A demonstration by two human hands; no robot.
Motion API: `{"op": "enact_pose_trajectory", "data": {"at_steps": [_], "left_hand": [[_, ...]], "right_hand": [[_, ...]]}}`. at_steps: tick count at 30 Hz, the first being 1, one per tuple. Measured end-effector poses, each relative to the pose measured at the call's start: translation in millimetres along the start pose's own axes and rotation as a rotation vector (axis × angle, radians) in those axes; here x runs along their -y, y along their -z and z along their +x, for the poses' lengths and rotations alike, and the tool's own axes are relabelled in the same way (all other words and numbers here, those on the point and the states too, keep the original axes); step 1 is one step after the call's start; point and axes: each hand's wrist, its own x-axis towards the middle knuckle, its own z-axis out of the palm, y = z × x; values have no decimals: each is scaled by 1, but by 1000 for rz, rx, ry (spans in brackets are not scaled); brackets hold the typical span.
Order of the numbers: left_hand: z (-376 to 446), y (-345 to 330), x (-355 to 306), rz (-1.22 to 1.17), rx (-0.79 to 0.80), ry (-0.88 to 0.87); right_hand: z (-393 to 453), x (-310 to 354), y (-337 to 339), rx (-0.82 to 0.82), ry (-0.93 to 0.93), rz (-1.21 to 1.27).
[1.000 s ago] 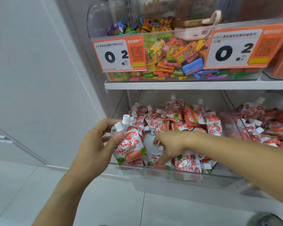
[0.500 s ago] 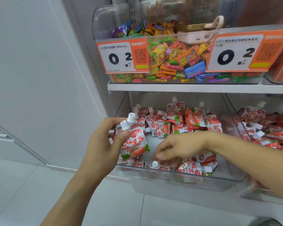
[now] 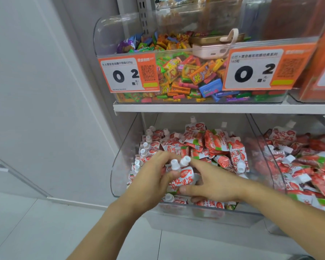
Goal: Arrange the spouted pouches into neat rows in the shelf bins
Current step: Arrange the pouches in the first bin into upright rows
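Red-and-white spouted pouches fill a clear shelf bin (image 3: 120, 166) on the lower shelf. A row of them stands upright along the bin's left wall (image 3: 145, 147); the rest lie in a loose heap (image 3: 214, 145). My left hand (image 3: 150, 182) grips a small bunch of pouches (image 3: 184, 177) with two white caps sticking up, held over the front middle of the bin. My right hand (image 3: 210, 182) presses against the same bunch from the right, thumb under it and index finger by the caps.
A second clear bin (image 3: 300, 152) of the same pouches sits to the right. Above, a shelf board (image 3: 195, 107) carries a bin of mixed candies (image 3: 186, 76) with orange price tags. A white wall panel stands left; tiled floor lies below.
My left hand has carried the bunch of pouches rightward and deeper into the bin. My right hand left the pouches at the bin's front and came up against the bunch.
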Motion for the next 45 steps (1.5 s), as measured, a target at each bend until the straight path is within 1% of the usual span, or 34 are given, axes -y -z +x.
{"op": "enact_pose_trajectory", "data": {"at_steps": [2,3,5,7,8,10,12,14,16,18,19,22,24,27,29,30,32,34,36,38,42,45], "left_hand": [[0,1,2,9,51,35],[0,4,3,29,52,51],[0,9,5,136,38,61],[-2,14,8,271,36,76],[-3,15,8,304,48,99],[-7,15,7,333,101,156],[-9,13,4,384,136,159],[-12,13,1,404,158,154],[-14,13,-3,428,225,170],[-14,12,-3,446,296,189],[-13,11,-3,447,314,199],[-12,8,-2,449,276,233],[-12,5,-1,441,250,225],[-15,5,-1,401,283,209],[-18,7,0,374,260,215],[-19,7,-2,364,228,214],[-23,7,-8,346,204,184],[-27,6,-10,347,242,145],[-30,7,-10,319,275,154],[-33,9,-7,286,271,175],[-36,10,-6,256,208,197],[-36,8,-6,268,179,201]], "right_hand": [[-2,2,-2,-42,33,-333],[-1,5,-3,-43,37,-421],[2,10,-5,0,23,-539],[7,14,-4,79,-10,-638],[9,14,-3,105,-28,-681],[14,15,0,102,-55,-750],[18,13,2,84,-76,-757],[22,11,4,139,-83,-734],[26,9,6,206,-100,-660],[30,7,7,201,-117,-613],[32,7,7,201,-107,-634],[40,9,4,242,-72,-706],[46,13,6,250,-87,-652],[55,19,16,143,-79,-543],[64,23,22,66,-33,-616],[69,23,22,69,-13,-666],[80,21,18,146,-26,-733],[87,18,14,213,-56,-774],[91,16,15,216,-56,-773],[91,17,16,217,-51,-753],[88,25,12,303,-83,-802],[85,31,18,312,-147,-707]]}}
